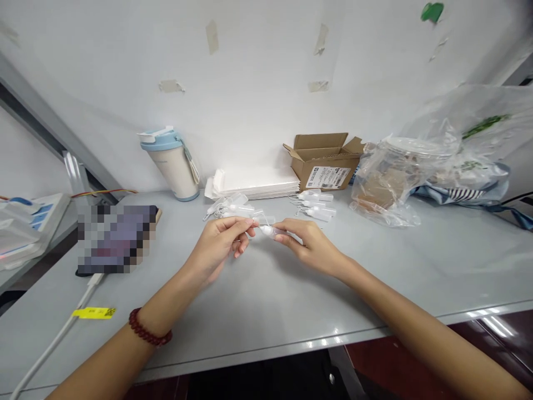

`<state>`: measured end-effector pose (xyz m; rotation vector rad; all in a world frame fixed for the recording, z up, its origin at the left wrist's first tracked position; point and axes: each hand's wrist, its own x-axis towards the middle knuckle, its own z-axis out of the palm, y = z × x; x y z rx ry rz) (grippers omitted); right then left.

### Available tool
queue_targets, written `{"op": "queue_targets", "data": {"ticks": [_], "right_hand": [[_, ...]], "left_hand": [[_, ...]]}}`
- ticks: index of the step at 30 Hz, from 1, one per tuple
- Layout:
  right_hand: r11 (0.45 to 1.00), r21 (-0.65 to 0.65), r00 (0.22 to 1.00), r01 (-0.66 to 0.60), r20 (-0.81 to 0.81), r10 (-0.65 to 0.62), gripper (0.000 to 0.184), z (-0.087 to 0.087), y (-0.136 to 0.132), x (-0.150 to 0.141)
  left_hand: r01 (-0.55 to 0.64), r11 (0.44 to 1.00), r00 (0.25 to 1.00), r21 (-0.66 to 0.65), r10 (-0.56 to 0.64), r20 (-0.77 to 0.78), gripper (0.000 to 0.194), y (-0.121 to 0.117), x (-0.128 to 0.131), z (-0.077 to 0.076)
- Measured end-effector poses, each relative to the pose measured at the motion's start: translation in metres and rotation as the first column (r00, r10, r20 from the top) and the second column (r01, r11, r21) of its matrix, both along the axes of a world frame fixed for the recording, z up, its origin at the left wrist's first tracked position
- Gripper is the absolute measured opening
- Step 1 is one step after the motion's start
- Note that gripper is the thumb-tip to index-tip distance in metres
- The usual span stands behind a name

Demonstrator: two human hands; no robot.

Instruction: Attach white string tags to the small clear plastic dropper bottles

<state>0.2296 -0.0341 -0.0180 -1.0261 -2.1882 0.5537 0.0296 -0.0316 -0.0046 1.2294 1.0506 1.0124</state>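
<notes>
A small clear tube with a white cap (268,229) is held above the table between my two hands. My right hand (306,241) is closed on its clear body, thumb and fingers pinching it. My left hand (225,241) pinches a thin white cord at the cap end, its other fingers curled loosely. Fingertips partly hide the cord. Just beyond my left hand lies a group of similar capped tubes (237,210) with cords. Several more such tubes (318,211) lie past my right hand.
Behind the tubes are a stack of flat white boxes (258,183) and an open cardboard box (327,161). A cream tumbler (172,169) stands at left, near a phone (120,239) with a white cable (54,339). Plastic bags (387,183) with a container sit at right.
</notes>
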Motion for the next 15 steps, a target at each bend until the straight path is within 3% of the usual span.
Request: {"op": "queue_targets", "data": {"ticks": [6,15], "right_hand": [[1.0,0.002,1.0,0.019,-0.001,-0.019,0.019,0.0007,0.0009,0.0],[0.999,-0.016,0.998,0.031,0.046,-0.03,0.02,0.0035,-0.0004,0.0004]], "left_hand": [[0.054,0.996,0.998,-0.074,-0.051,0.048,0.02,-0.0002,-0.0012,0.0],[0.045,0.996,0.994,-0.083,-0.037,0.099,0.022,-0.0004,-0.0027,-0.0043]]}}
